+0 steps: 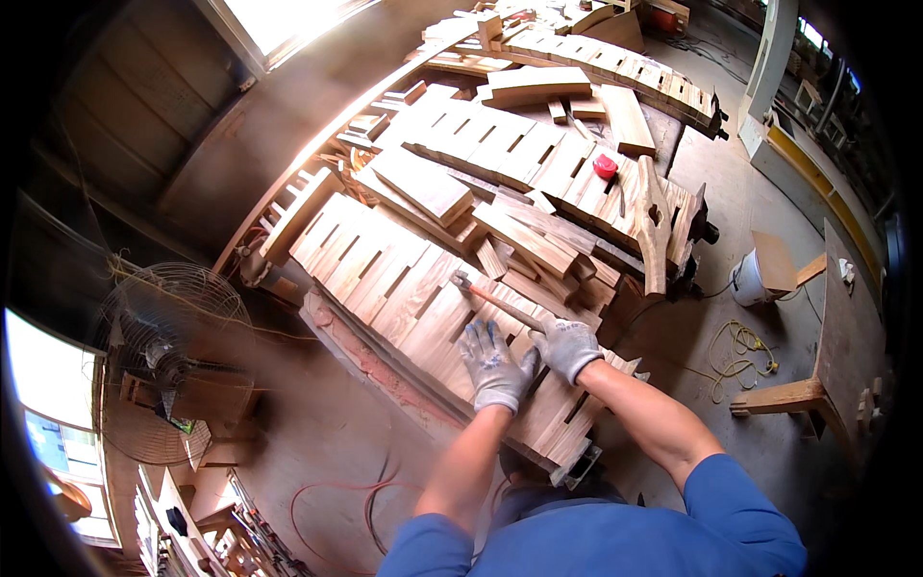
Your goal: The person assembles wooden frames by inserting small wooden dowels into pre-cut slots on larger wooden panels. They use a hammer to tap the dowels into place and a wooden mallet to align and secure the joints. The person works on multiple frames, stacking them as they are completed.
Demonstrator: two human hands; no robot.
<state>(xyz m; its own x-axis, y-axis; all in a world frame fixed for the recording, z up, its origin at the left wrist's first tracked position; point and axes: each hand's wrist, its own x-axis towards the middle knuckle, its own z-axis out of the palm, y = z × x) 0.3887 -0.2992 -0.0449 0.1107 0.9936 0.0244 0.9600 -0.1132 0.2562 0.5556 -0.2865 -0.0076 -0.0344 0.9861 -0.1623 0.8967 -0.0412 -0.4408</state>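
Hammer: one, over the near slotted panel, head toward the far left; we cannot tell whether the head touches the wood. The lower end of its handle is hidden in the glove.

Right grip: gloved in grey, fingers curled around the handle; we see only its back, the fingertips being concealed.

Left grip: gloved likewise, laid palm down on the panel, fingers spread, nothing held that we can see; the palm is out of sight. Whether the two gloves touch, we cannot tell.

Panel: pale strips with dark slots, partly covered by both gloves; what supports it is mostly hidden.

Wood blocks: a heap along the panel's right side, overlapping too much for us to count.

Second panel: beyond the heap, partly covered. On it, a red object, too small for us to identify, and a holed plank.

Bucket: white, at right, its mouth largely masked by a board.

Cord: yellow, loosely coiled on the floor.

Fan: wire-caged, at left, blurred.

Window: cut off by the dark rim.
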